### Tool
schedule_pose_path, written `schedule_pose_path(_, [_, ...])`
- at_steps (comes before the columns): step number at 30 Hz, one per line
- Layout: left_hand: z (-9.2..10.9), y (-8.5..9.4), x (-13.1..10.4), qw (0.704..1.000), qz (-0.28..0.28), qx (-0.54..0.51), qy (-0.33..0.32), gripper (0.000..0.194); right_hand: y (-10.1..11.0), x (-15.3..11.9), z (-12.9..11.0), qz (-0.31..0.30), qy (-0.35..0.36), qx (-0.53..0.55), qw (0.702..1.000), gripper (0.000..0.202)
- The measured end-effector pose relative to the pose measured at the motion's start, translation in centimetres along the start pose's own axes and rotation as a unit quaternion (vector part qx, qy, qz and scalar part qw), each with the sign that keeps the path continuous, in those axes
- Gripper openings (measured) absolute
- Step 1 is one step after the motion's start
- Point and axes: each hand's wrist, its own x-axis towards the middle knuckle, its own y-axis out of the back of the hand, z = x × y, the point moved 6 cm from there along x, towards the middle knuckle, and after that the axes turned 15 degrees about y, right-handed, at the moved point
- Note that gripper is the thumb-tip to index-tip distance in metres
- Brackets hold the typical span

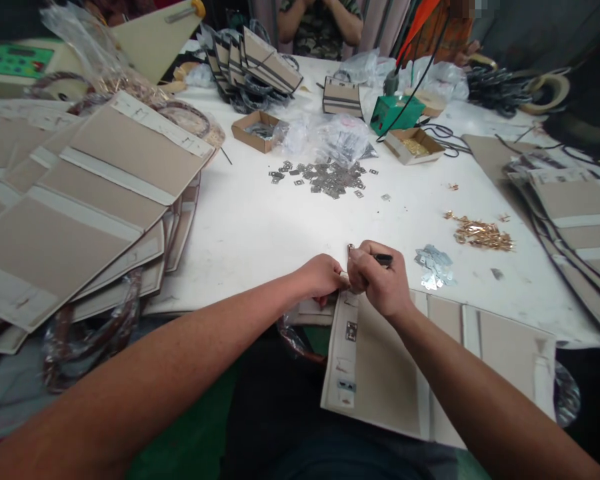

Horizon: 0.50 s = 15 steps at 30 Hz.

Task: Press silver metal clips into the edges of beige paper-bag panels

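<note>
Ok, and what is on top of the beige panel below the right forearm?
The beige panel carries pale strips and, near its left edge, small metal pieces; anything under the right hand and forearm is hidden.

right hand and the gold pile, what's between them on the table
In the head view, a small pile of silver plates lies on the white table between the right hand and the gold pile.

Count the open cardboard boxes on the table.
2: the left box, partly overlapped by the clear bag, and the right box, just in front of the green case. Others may be hidden behind the bags.
</note>
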Motion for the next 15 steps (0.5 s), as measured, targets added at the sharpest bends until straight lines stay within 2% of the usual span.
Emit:
schedule_pose_path(4, [0.3,0.2,-1.0,1.000,-0.020,-0.002,0.006,0.025,0.9,0.0,-0.9,0.029,0.029,0.048,0.998,0.047])
schedule_pose_path(7, [0.3,0.2,-1.1,1.000,-0.027,-0.006,0.002,0.024,1.2,0.3,-2.8,0.050,0.086,0.116,0.988,0.045])
schedule_pose_path(9, [0.3,0.1,-1.0,1.000,-0.024,-0.010,-0.002,0.025,1.3,0.3,-3.2,0.060,0.111,0.132,0.983,0.045])
schedule_pose_path(13, [0.1,0.1,-0.9,1.000,-0.013,-0.008,0.006,0.029,1.3,-0.1,-1.7,0.054,0.064,0.092,0.992,0.044])
schedule_pose_path(15, [0.1,0.1,-0.8,1.000,-0.008,-0.007,0.007,0.028,1.6,-0.3,-1.7,0.059,0.070,0.100,0.991,0.042])
